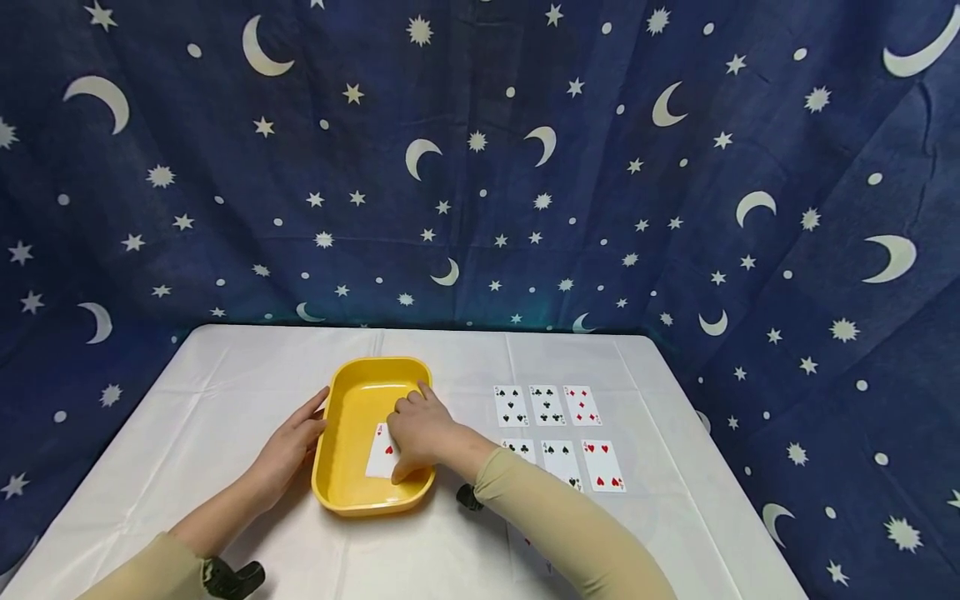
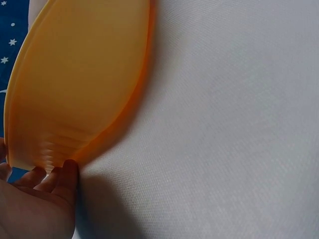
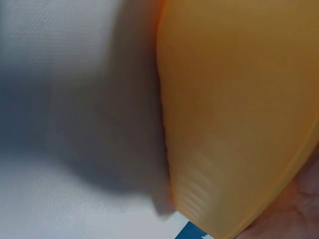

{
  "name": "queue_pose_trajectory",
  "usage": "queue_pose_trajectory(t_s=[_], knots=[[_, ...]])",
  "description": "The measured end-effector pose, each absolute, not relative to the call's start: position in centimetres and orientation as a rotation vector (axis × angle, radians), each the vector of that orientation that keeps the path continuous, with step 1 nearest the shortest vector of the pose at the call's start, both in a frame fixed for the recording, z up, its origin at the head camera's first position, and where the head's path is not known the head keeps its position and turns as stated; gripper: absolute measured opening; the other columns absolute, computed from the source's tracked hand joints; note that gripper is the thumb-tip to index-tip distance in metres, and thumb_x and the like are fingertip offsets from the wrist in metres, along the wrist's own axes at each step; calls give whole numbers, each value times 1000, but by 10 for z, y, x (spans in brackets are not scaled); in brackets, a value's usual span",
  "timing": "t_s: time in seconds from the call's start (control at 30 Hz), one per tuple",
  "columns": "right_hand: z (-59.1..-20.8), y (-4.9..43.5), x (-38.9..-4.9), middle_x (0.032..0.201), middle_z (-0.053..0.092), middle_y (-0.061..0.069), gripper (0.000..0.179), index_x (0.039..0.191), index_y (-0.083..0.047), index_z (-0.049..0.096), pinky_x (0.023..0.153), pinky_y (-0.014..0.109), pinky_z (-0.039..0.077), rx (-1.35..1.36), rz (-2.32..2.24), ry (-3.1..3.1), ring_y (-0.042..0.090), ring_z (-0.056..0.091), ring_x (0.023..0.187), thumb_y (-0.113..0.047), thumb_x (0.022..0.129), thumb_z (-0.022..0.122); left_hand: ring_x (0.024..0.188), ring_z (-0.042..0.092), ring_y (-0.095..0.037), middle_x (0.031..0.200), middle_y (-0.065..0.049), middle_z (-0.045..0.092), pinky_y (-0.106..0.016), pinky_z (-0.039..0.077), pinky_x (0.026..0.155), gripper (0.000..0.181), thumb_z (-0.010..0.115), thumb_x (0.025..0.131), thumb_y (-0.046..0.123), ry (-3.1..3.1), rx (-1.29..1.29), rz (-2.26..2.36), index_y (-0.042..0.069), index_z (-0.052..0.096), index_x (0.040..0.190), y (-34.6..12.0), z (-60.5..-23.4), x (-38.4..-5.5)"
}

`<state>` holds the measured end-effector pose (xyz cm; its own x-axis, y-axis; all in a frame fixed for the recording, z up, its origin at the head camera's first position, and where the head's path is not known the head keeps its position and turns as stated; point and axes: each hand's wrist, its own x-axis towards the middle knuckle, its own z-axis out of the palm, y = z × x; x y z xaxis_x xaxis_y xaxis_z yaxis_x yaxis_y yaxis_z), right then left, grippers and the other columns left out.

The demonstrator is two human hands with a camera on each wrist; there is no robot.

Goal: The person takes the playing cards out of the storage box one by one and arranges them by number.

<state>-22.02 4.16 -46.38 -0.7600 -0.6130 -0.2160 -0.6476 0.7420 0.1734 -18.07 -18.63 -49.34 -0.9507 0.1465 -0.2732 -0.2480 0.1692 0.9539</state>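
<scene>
A yellow tray (image 1: pixel 372 508) stands on the white table. My right hand (image 1: pixel 422 429) reaches over its right wall and holds a white playing card (image 1: pixel 378 454) inside, with fingers at the far side and thumb at the near edge. A red heart shows on the card; its right part is hidden under the hand. My left hand (image 1: pixel 288 450) rests against the tray's left side, its fingers fairly straight. In the left wrist view, the left fingertips (image 2: pixel 70 167) touch the tray's outer wall. The right wrist view mostly shows the tray's outer wall (image 3: pixel 234 114).
To the right, playing cards lie face up in two rows, among them a red diamond card (image 1: pixel 582 406) and a red heart card (image 1: pixel 603 467). The right sleeve (image 1: pixel 577 533) partly covers the near row and another card below it. A starry cloth (image 1: pixel 480 167) hangs behind the table.
</scene>
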Motion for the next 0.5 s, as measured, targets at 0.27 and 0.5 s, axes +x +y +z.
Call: queue_pose_trajectory(t_s=[0.27,0.5], knots=[[-468,40,-216,119,59,-8,74,123,-25,65,124,45,17,-1027,319,2789,17,47,121,-70,68,83,149,31,-38,168,-19,17,-54,28,119,63,36,109,26,2204,-93,1801,25,9,166,-187,-496,-176],[-467,42,-219,117,59,-7,71,122,-25,64,124,46,17,-1035,324,2793,17,47,120,-69,69,82,149,32,-38,169,-18,17,-53,28,119,63,37,109,27,2189,-71,1835,27,10,166,-185,-494,-178]])
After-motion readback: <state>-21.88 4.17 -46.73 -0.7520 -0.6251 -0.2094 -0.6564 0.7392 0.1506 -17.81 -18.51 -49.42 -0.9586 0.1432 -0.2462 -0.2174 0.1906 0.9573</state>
